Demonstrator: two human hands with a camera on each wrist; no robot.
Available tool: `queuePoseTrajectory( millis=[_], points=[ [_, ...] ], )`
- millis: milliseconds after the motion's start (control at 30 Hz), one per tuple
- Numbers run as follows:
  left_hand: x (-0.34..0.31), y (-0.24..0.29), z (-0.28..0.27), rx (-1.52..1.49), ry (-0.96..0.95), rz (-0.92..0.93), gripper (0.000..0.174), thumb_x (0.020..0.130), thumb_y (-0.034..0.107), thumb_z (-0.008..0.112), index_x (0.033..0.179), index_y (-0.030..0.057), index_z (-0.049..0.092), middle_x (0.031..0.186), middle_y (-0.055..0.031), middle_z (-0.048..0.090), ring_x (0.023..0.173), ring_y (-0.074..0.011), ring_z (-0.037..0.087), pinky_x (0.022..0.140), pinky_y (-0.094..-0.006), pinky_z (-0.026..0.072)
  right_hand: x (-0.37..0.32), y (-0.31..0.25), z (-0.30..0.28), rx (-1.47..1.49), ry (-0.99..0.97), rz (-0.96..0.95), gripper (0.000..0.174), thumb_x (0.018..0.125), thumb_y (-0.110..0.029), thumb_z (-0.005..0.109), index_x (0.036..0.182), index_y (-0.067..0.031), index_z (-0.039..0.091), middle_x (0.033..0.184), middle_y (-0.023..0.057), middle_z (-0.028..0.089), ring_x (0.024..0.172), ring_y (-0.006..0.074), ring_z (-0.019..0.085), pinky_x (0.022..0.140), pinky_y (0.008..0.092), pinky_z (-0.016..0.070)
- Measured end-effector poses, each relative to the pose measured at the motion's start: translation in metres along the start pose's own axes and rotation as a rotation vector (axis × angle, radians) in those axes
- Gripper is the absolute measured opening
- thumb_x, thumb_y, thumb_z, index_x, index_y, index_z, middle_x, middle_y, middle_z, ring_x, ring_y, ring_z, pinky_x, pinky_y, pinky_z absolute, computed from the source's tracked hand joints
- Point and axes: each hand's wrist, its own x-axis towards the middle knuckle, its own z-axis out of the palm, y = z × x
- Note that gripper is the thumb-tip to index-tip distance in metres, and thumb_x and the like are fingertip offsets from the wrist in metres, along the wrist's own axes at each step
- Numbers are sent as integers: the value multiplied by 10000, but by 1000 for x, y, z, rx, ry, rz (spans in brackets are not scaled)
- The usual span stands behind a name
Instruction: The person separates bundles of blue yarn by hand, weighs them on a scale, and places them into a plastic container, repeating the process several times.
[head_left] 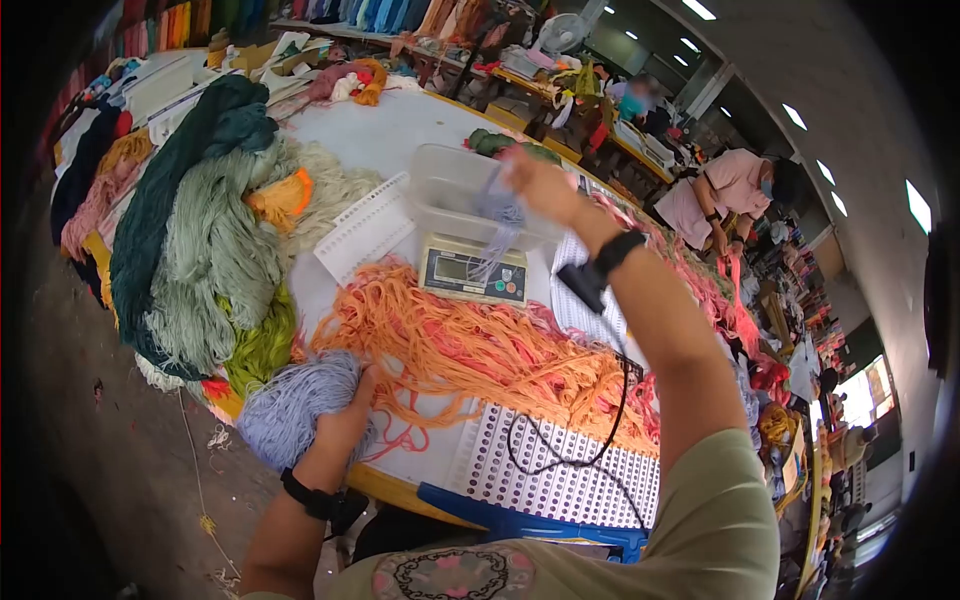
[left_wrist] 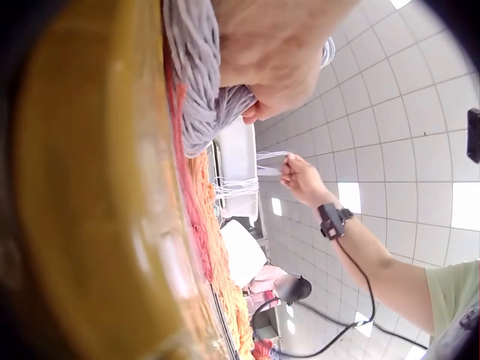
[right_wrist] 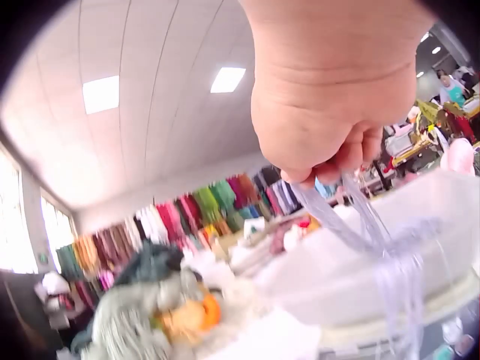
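At the front left table edge, my left hand (head_left: 343, 425) grips a thick bundle of grey-lavender yarn (head_left: 288, 408). In the left wrist view its fingers curl over the strands. My right hand (head_left: 545, 188), blurred in the head view, is raised over a clear plastic tub (head_left: 437, 178). It pinches a few pale lavender yarn strands (right_wrist: 364, 229), seen close in the right wrist view. Those strands drape over the tub's rim and hang down in front of the digital scale (head_left: 472, 272). The tub sits on the scale.
Orange and coral yarn (head_left: 480, 335) lies across the table before the scale. Left are dark green yarn (head_left: 150, 215) and sage yarn (head_left: 215, 260). A spiral notebook (head_left: 360, 228) and a sheet with rows of holes (head_left: 560, 470) lie nearby. Another person (head_left: 720, 190) works at right.
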Motion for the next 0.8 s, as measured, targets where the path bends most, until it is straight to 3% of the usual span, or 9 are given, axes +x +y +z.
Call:
queuePoseTrajectory(
  millis=[67, 167, 233, 300, 467, 633, 667, 700, 800],
  points=[
    [-1, 10, 0, -81, 2, -85, 123, 868, 121, 645, 892, 1, 636, 777, -84, 609, 708, -199, 576, 700, -305, 461, -33, -47, 6, -38, -245, 280, 247, 871, -289, 554, 933, -52, 576, 888, 204, 620, 857, 343, 592, 795, 469, 422],
    [-1, 16, -2, -158, -29, -206, 127, 871, 126, 639, 880, 0, 632, 767, -90, 606, 713, -216, 578, 712, -317, 458, -82, -61, 25, -172, -153, 130, 288, 851, -221, 631, 1071, -44, 572, 946, 185, 618, 803, 355, 598, 723, 469, 431],
    [-1, 15, -3, -153, -55, -246, 131, 872, 129, 635, 874, -2, 630, 765, -93, 606, 716, -222, 579, 716, -322, 457, -106, -76, 23, -114, 28, 20, 289, 779, -137, 679, 1035, -38, 592, 1174, 158, 509, 983, 297, 556, 784, 424, 422],
    [0, 11, -3, -64, -62, -166, 147, 880, 139, 628, 870, -7, 626, 768, -96, 609, 716, -219, 581, 706, -320, 455, -119, -88, 17, -68, 50, 75, 317, 759, -97, 687, 1056, -36, 594, 1209, 146, 481, 967, 308, 556, 795, 426, 425],
    [-2, 9, -1, -122, -57, -228, 166, 879, 155, 632, 871, -10, 630, 777, -107, 616, 724, -228, 587, 708, -322, 455, -129, -94, 2, 94, 61, 206, 361, 734, -32, 685, 1084, -24, 598, 1259, 153, 439, 942, 344, 549, 841, 450, 429],
    [-2, 16, -3, -189, -31, -262, 176, 871, 166, 640, 866, -10, 640, 782, -120, 622, 732, -235, 594, 711, -328, 457, -125, -82, 12, -79, 107, 90, 429, 713, 11, 675, 1133, -51, 612, 1369, 175, 359, 1133, 346, 458, 929, 434, 406],
    [-1, 14, -4, -107, -28, -184, 177, 868, 167, 643, 866, -9, 642, 782, -122, 623, 732, -242, 595, 714, -333, 457, -123, -82, 17, -74, 109, 87, 429, 713, 11, 675, 1133, -51, 612, 1369, 175, 359, 1133, 346, 458, 929, 434, 406],
    [0, 13, -5, -24, -25, -106, 178, 866, 169, 646, 867, -9, 644, 782, -124, 624, 732, -248, 595, 717, -338, 458, -120, -84, 22, -120, 80, 138, 447, 700, 9, 681, 1135, -66, 614, 1386, 180, 336, 1186, 358, 405, 954, 451, 373],
    [-1, 3, -2, -55, -32, -167, 179, 859, 170, 653, 865, -9, 643, 780, -125, 623, 730, -262, 593, 724, -350, 456, -106, -85, 36, -210, 35, 197, 464, 678, -13, 698, 1129, -94, 623, 1415, 183, 298, 1264, 369, 313, 992, 479, 308]
  ],
)
